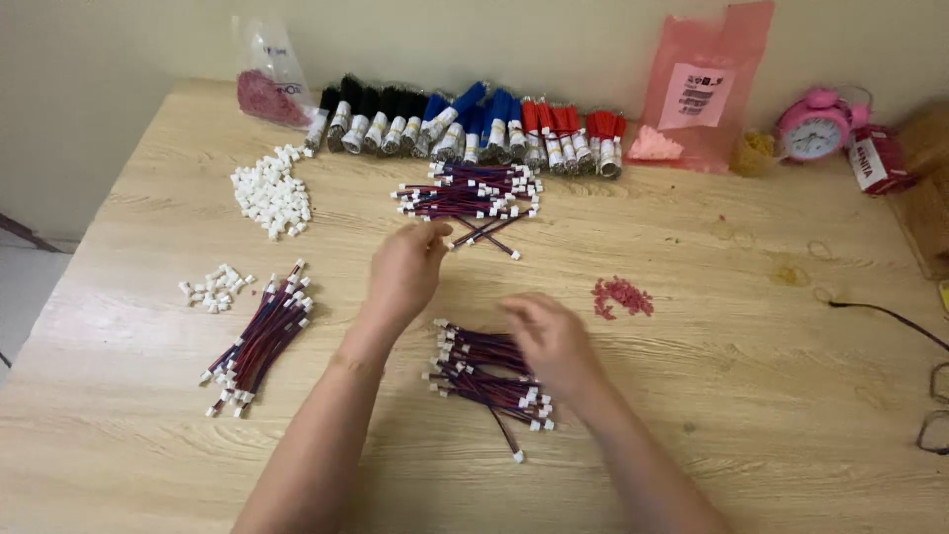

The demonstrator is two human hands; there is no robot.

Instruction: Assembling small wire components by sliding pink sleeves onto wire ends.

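Short red-and-dark wire leads with white plug ends, in two heaps on the wooden table. Near heap (486,374): lying loosely fanned, partly under the blurred right hand (550,341). Far heap (474,194): bundled crosswise, a few strays angled out just beside the left hand's fingertips (435,233).

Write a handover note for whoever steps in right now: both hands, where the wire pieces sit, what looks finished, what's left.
Left hand: fingertips at the loose wires on the near edge of the far wire pile; grip unclear.
Right hand: blurred, resting over the near wire pile; grip unclear.
A third wire bundle lies at left.
White connectors: large heap, small heap. Red bits right of centre.
Wire rolls line the wall, black, blue, red.
Done: three piles of wires with white ends.
Left: loose connectors and rolls unused.
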